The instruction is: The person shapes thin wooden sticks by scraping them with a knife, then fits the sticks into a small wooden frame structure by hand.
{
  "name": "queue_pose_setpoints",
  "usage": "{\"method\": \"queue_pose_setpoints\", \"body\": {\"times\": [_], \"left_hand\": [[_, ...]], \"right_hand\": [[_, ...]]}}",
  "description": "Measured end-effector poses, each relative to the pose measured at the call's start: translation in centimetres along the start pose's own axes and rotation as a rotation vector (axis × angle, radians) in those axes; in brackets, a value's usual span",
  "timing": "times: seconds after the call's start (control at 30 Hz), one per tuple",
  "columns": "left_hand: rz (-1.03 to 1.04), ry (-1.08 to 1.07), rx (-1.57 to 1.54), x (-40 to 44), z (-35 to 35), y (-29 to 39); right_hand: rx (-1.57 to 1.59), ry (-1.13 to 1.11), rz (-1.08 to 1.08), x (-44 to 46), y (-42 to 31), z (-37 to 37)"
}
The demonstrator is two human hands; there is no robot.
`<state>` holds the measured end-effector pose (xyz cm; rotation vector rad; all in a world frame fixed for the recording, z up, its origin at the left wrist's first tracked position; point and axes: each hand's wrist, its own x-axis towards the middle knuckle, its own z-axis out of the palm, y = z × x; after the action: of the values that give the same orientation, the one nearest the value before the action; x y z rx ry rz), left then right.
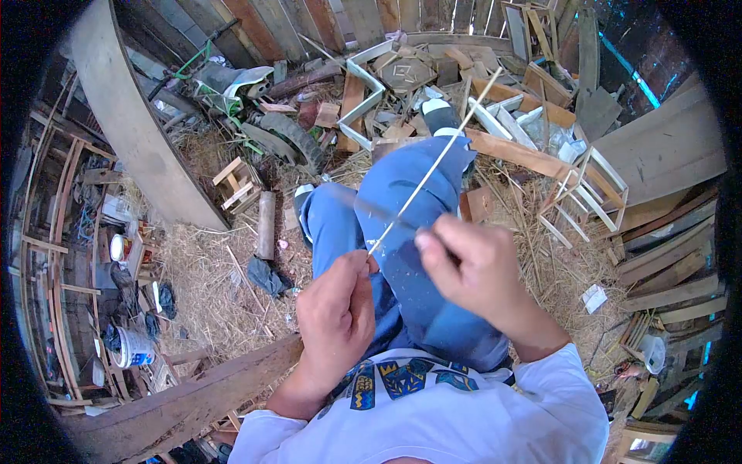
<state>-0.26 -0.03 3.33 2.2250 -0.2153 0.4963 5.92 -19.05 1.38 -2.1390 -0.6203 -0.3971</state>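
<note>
Closed round the near end of a long thin wooden stick (pixel 433 168), my left hand (pixel 338 303) is in front of my body. The pale stick slants up and away to the right, above my blue trouser legs. My right hand (pixel 471 267) is closed on a knife (pixel 367 207), its handle mostly hidden in my fingers. Motion smears the dark blade, which crosses the stick a little beyond my left hand. Small pale shavings (pixel 384 246) lie on the trousers near the stick's lower end.
Straw covers the floor around my feet. A wooden beam (pixel 185 402) runs at lower left, and a tall board (pixel 139 116) leans behind it. A tyre (pixel 297 139), a log (pixel 266 224), scrap wood and a small slatted wooden frame (pixel 591 193) lie about. A white bucket (pixel 133 346) stands left.
</note>
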Motion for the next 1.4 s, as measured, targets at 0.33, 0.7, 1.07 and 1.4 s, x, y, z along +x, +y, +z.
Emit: {"method": "queue_pose_setpoints", "body": {"times": [0.33,0.7,1.07,1.4], "left_hand": [[0.020,0.046,0.061,0.0,0.4,0.0],[0.047,0.065,0.056,0.2,0.9,-0.4],[0.057,0.088,0.051,0.2,1.2,-0.4],[0.018,0.034,0.047,0.1,1.3,-0.6]], "right_hand": [[0.028,0.083,0.038,0.1,-0.3,0.8],[0.026,-0.035,-0.067,-0.4,-0.8,1.1],[-0.026,0.054,0.039,-0.4,-0.5,1.4],[0.024,-0.007,-0.035,-0.5,-0.2,1.4]]}}
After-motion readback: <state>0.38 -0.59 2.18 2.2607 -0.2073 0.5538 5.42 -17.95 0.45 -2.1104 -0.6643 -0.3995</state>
